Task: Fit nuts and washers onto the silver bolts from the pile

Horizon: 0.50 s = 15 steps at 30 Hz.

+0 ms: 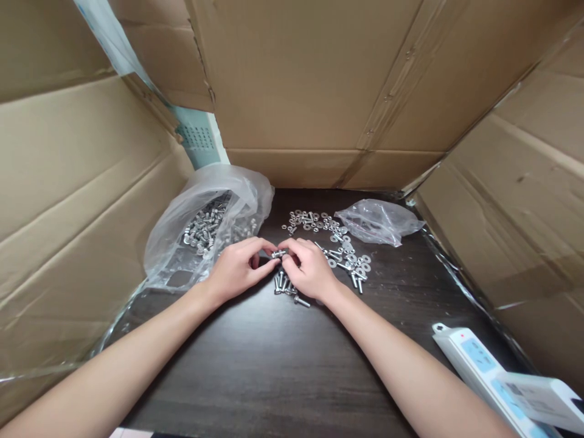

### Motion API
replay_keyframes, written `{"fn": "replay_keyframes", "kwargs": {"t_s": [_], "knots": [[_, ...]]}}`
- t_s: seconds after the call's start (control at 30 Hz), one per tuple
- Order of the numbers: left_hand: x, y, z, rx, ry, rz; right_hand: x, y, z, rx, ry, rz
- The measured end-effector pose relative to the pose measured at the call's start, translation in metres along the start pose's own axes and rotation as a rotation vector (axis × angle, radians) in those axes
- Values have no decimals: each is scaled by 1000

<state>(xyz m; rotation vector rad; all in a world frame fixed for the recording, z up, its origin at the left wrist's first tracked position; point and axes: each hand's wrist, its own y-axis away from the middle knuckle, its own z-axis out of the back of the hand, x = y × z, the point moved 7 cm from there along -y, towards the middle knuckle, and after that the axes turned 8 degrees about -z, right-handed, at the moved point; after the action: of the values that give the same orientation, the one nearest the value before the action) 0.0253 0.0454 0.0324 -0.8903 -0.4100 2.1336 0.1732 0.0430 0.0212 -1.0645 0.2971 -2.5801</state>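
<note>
My left hand (239, 266) and my right hand (309, 267) meet over the dark table (255, 365), fingers pinched together on one small metal bolt (278, 253) held between them. Just below the hands lies a small heap of bolts (286, 289). Loose washers and nuts (340, 249) are scattered to the right of my right hand. A clear plastic bag of bolts (207, 226) lies open to the left, touching my left hand's far side.
A smaller, crumpled clear bag (378, 222) lies at the back right. Cardboard walls (59, 201) enclose the table on the left, back and right. A white power strip (493, 377) sits at the near right corner.
</note>
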Motion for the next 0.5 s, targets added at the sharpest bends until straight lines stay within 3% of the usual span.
{"fn": "replay_keyframes", "kwargs": {"t_s": [0.5], "knots": [[3,0,-3,19,20,5,5,1,-1,22,-9,75]]}}
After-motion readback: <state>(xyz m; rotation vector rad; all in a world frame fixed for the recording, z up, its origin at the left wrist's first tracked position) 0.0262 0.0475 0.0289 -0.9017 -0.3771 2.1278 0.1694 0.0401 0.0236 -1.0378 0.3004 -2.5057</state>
